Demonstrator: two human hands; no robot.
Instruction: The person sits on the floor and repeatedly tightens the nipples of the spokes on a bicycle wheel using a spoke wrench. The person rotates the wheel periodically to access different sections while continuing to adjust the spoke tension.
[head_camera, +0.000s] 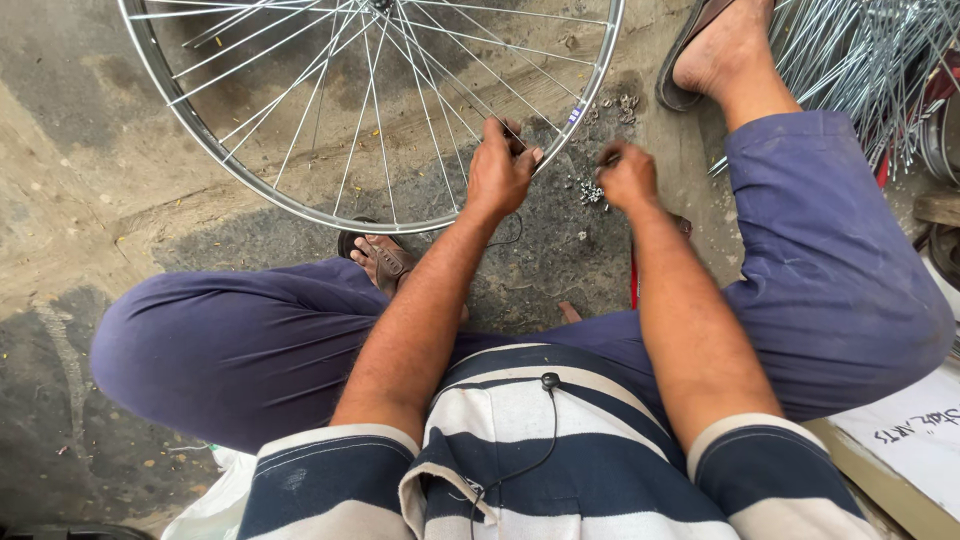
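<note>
A silver bicycle wheel rim (590, 95) with thin metal spokes (360, 110) lies flat on the concrete floor in front of me. My left hand (497, 172) grips the near right edge of the rim, fingers closed around it. Just right of the rim, my right hand (627, 177) is closed, its fingertips pinching down at a small pile of metal spoke nipples (591, 191) on the ground. What it holds between the fingers is too small to tell. I sit on the floor with legs in dark blue trousers spread around the wheel.
A bundle of loose silver spokes (860, 60) lies at the top right beside my sandalled right foot (715, 50). My left foot in a brown sandal (380, 255) sits under the rim's near edge. A white paper (915, 440) lies at the lower right.
</note>
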